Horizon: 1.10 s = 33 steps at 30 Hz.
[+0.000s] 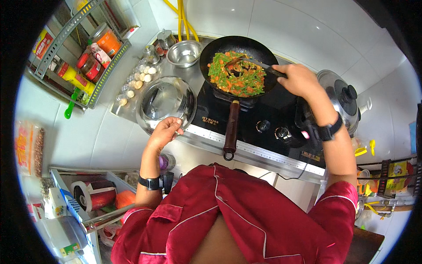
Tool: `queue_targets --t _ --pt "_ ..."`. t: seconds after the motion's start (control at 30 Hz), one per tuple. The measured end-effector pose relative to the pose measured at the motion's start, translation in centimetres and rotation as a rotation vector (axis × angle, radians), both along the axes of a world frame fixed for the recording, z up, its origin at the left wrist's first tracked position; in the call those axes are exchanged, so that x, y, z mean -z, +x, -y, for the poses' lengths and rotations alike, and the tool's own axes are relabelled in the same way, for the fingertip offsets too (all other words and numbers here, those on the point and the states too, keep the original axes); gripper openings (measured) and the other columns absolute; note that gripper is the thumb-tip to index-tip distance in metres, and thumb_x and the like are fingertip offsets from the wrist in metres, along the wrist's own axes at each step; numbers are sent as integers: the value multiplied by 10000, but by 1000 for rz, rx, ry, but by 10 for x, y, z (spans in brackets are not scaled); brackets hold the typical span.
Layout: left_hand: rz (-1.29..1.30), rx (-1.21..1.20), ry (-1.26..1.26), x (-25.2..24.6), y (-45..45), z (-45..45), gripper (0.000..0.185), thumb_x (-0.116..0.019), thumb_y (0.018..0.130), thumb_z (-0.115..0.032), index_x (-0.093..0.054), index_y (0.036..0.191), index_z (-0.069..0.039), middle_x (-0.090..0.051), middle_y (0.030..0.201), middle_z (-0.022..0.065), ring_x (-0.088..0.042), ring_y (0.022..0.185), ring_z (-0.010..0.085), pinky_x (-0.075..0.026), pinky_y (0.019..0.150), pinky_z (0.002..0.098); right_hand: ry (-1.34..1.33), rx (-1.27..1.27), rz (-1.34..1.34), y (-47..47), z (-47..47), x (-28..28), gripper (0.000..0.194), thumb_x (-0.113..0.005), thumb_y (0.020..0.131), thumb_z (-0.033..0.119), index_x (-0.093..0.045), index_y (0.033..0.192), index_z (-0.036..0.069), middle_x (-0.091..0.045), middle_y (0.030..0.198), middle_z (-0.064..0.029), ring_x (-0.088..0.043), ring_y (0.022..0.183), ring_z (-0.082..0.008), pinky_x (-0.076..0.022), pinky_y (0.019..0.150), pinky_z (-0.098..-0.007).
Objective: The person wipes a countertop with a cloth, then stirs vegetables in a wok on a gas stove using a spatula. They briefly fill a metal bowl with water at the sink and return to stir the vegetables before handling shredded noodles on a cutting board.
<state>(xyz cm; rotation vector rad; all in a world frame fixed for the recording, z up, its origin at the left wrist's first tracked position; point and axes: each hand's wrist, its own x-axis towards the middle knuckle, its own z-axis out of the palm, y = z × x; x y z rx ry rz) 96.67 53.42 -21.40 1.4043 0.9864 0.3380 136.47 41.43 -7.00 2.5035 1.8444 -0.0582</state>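
My right hand (298, 79) grips the dark handle of a metal spatula (257, 62). Its blade reaches into chopped green beans with a red-orange, tomato-like mix (224, 81), which lie in a black wok (240, 42). The wok sits on the back part of a black glass cooktop (214, 110), its brown handle (232, 127) pointing towards me. At the left, my left hand (166, 132) pinches the near rim of a shiny round lid (158, 107). That lid lies at the counter's front edge, and my fingers hide part of its rim.
Behind the lid stand a steel bowl (184, 54) and several eggs or similar round white items (141, 77) in plastic. A lidded pot (344, 95) stands close to my right forearm. A wall rack (108, 69) holds jars. Lower left, a drawer (108, 217) is pulled out.
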Motion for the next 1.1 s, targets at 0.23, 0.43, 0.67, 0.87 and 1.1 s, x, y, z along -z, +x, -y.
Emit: queue_targets --t 0.23,0.43,0.67,0.87,1.1 --pt "1 -11 54 1 6 -2 263 -562 963 -283 -593 1071 -45 -628 735 1 -424 552 45 -351 510 187 -154 11 4 -6 -22 12 448 -566 832 154 -604 1262 274 -653 1135 -144 -617 1063 -321 -509 893 -437" --pt "-9 -28 15 10 0 6 257 -571 957 -275 -594 1061 -42 -630 743 0 -443 581 51 -365 541 196 -34 -122 -15 -2 -5 4 442 -639 809 220 -610 1248 177 -667 1022 -192 -618 984 -367 -493 873 -435" --pt "-27 -18 70 10 -1 1 264 -574 956 -261 -589 1076 -26 -641 759 7 -454 598 56 -382 559 213 50 136 -165 59 -74 10 360 -573 845 192 -656 1180 89 -678 885 -175 -651 770 -306 -516 675 -432" --pt "11 -14 29 17 -2 0 277 -578 956 -248 -580 1100 -12 -642 760 10 -449 583 52 -378 542 204 -105 248 -681 31 -89 22 394 -643 823 197 -654 1214 146 -661 743 -133 -602 561 -247 -468 486 -392" --pt "-11 -73 15 18 -16 -1 267 -569 960 -251 -584 1096 -21 -628 752 -1 -422 569 44 -358 536 198 -182 -161 -59 -12 -18 -35 478 -699 734 167 -648 1209 170 -675 1038 -177 -634 967 -355 -493 859 -397"
